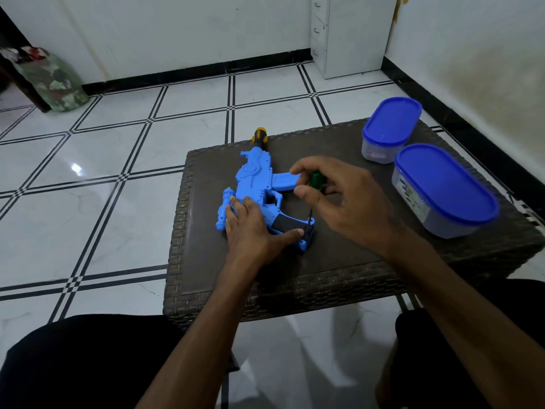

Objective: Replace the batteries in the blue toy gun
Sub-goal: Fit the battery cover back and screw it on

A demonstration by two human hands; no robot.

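The blue plastic toy gun (pixel 259 187) lies near the left edge of the dark woven tabletop (pixel 339 261), pressed flat by the left hand (pixel 250 225). The right hand (pixel 339 202) pinches a green-handled screwdriver (pixel 317 184) upright at the grip's base; a tilted tip could slip and strip the screw.

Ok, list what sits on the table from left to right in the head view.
Toy gun with the left hand on it → green screwdriver in the right hand → small tub → large tub.
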